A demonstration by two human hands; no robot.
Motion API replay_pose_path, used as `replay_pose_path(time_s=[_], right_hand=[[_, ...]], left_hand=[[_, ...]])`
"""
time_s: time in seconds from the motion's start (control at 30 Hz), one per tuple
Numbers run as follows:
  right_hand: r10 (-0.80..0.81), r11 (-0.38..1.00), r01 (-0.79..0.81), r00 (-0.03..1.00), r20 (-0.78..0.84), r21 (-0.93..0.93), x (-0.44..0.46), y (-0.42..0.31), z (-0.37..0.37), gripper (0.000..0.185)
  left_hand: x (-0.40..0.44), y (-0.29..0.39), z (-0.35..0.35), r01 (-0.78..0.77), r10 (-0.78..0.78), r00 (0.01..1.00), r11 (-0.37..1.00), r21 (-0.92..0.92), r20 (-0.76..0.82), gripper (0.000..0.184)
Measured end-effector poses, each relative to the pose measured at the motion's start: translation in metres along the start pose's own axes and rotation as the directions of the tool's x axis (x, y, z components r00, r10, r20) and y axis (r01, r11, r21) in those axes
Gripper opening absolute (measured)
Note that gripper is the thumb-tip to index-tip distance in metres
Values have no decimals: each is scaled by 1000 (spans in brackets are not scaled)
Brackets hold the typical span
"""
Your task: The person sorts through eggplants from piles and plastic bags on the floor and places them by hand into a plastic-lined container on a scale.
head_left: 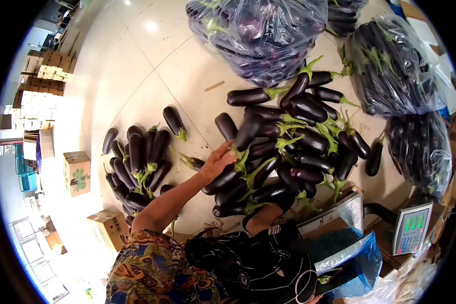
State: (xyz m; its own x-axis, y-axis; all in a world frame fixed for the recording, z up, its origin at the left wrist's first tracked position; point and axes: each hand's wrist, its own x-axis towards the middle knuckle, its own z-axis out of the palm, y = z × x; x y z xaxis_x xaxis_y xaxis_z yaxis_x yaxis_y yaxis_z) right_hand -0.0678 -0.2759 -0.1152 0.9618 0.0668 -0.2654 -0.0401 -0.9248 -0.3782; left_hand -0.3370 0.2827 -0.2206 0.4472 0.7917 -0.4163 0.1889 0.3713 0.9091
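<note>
My left hand [221, 160] reaches out over a heap of dark purple eggplants [309, 139] on the tiled floor. Its fingers are closed at the stem end of one eggplant [249, 130], which looks blurred. At the bottom edge only a sliver of my right hand [314, 299] shows, beside a blue plastic bag [362, 268]; its fingers are hidden. Inside that bag's mouth lies a dark eggplant with a green stem [329, 276]. A smaller pile of eggplants [137, 162] lies to the left of my left arm.
A big clear bag of eggplants [261, 40] stands at the back, with more filled bags [390, 71] on the right. A scale display [413, 229] with green digits is at the lower right, near its platform [339, 213]. Cardboard boxes [77, 174] stand at left.
</note>
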Motion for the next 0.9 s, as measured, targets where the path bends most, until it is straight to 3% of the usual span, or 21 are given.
replay_pose_path(time_s=[0.03, 0.07, 0.1, 0.13, 0.17, 0.23, 0.3, 0.37, 0.4, 0.5, 0.53, 0.63, 0.67, 0.7, 0.77, 0.8, 0.83, 0.87, 0.9], right_hand=[[1, 1000, -1, 1000, 1, 0, 1, 0, 0, 67], [1, 1000, -1, 1000, -1, 1, 1, -1, -1, 67], [5, 1000, -5, 1000, 0, 1, 1, -2, -1, 67], [9, 1000, -9, 1000, -3, 4, 1, -3, 0, 67], [13, 1000, -13, 1000, -1, 1, 0, -3, 1, 67], [18, 1000, -18, 1000, 4, -2, 0, -4, 1, 67], [24, 1000, -24, 1000, -2, 4, -1, -5, 0, 67], [37, 999, -37, 999, -6, 10, -2, -5, 1, 67], [40, 999, -40, 999, -5, 9, -3, -5, 1, 67], [53, 999, -52, 999, -12, 13, -2, -3, 1, 67], [58, 998, -58, 998, -9, 13, -3, -3, 1, 67], [75, 997, -74, 997, -17, 26, -4, -1, 1, 67], [84, 996, -84, 996, -21, 36, -5, 0, 0, 67], [95, 995, -94, 995, -21, 42, -6, 2, -3, 67], [110, 993, -109, 994, -17, 54, -7, 3, -3, 67], [117, 991, -116, 993, -14, 59, -7, 4, -3, 68], [121, 991, -120, 993, -13, 65, -7, 5, -2, 68], [127, 990, -126, 992, -11, 66, -6, 6, -3, 68], [130, 989, -129, 991, -6, 65, -8, 7, -5, 68]], left_hand=[[2, -2, 0, -55, 51, 996, 998, 44, 74, 48], [2, -3, -3, -175, 163, 984, 965, 196, 77, 35], [1, -1, -14, -246, 237, 969, 883, 400, 72, 34], [7, -8, -22, -254, 337, 933, 862, 439, -123, 36], [15, -19, -34, -249, 428, 850, 841, 481, -308, 39], [31, -34, -83, -8, 639, 647, 551, 834, -416, 51], [44, -69, -137, 383, 364, 585, 664, 642, -725, 69], [56, -98, -174, 597, -31, 495, 738, 314, -868, 87], [66, -129, -197, 579, -173, 545, 786, 218, -820, 96], [76, -122, -179, 614, -141, 473, 761, 210, -870, 79], [82, -128, -170, 605, 37, 418, 734, 308, -908, 72], [96, -144, -183, 517, -156, 454, 848, 117, -877, 81], [100, -145, -180, 469, -155, 457, 878, 90, -876, 77], [84, -89, -148, 417, -278, 499, 907, -53, -821, 69], [82, -109, -159, 182, -376, 636, 921, -343, -674, 53], [77, -114, -163, 126, -409, 766, 852, -509, -495, 48], [67, -107, -158, 106, -390, 871, 743, -661, -299, 43], [51, -74, -137, 198, -459, 856, 716, -670, -237, 45], [45, -75, -133, 236, -412, 900, 737, -633, -144, 54]])
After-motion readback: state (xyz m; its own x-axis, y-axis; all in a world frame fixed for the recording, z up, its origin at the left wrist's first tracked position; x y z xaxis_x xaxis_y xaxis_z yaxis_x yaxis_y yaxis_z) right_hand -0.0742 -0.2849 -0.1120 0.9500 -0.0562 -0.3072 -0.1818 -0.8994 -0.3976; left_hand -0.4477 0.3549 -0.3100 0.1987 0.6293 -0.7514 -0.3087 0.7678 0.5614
